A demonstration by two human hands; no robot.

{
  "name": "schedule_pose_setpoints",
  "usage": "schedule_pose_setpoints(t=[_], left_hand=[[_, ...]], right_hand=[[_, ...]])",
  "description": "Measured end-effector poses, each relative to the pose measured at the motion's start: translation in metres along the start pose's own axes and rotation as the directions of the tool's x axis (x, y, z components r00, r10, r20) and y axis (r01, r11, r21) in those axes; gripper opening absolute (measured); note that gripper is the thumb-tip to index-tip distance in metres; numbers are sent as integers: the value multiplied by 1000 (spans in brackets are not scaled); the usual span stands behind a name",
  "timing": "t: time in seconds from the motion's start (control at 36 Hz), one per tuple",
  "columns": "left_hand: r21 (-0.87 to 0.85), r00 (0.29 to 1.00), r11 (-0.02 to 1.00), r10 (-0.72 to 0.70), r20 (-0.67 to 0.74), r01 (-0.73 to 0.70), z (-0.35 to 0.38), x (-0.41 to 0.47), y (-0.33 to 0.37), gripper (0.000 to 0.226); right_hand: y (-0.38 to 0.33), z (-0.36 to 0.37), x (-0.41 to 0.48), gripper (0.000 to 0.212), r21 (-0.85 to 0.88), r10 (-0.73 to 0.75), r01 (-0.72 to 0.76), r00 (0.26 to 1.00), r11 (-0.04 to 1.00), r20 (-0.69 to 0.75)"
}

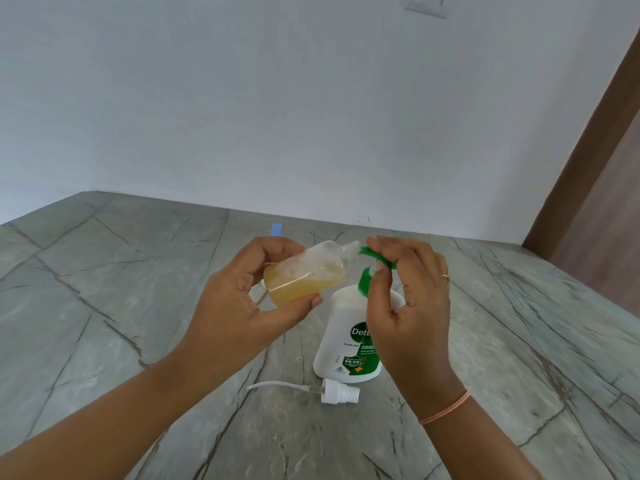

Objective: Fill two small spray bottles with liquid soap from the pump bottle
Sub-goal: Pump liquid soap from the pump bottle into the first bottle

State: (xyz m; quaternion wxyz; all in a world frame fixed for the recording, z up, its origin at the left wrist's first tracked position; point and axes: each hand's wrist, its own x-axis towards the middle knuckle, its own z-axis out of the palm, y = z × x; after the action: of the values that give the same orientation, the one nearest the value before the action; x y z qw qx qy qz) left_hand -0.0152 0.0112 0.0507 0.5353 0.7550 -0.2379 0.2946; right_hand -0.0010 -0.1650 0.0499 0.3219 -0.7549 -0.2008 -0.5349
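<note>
Left hand (235, 306) gripping the tilted spray bottle (304, 278), right hand (412, 306) pinching the pump head (372, 254): a misaligned neck between them could spill soap.

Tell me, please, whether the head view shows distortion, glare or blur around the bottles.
Head view: wide-angle distortion slants the stone counter and door frame; light is soft and even, shadows faint, no glare; the spray bottle is sharp, small print on the Dettol pump bottle unreadable.

Looks like a home: veined stone slab (138, 271) against plain white wall (242, 98), switch plate (426, 5) up high, brown door frame (588, 150) at right, handwash bottle (341, 317) on slab.
</note>
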Motion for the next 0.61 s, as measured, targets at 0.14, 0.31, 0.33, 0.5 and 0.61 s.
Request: schedule_pose_setpoints(t=[0.14,0.31,0.33,0.5,0.61], left_hand=[[-11,1000,1000,-13,3,13,0,0,0,45],[-12,1000,1000,-5,2,5,0,0,0,44],[-14,1000,1000,-7,2,7,0,0,0,44],[-10,1000,1000,9,-5,-9,0,0,1,45],[-16,1000,1000,10,-5,-10,0,0,0,44]], right_hand=[[2,1,-3,27,11,-1,1,1000,1000,6],[-2,-2,2,28,3,25,-25,1000,1000,10],[-3,-3,3,28,0,29,-29,1000,1000,10],[-3,-5,5,28,-25,14,-13,1000,1000,18],[-1,-3,4,28,-17,-3,4,1000,1000,13]])
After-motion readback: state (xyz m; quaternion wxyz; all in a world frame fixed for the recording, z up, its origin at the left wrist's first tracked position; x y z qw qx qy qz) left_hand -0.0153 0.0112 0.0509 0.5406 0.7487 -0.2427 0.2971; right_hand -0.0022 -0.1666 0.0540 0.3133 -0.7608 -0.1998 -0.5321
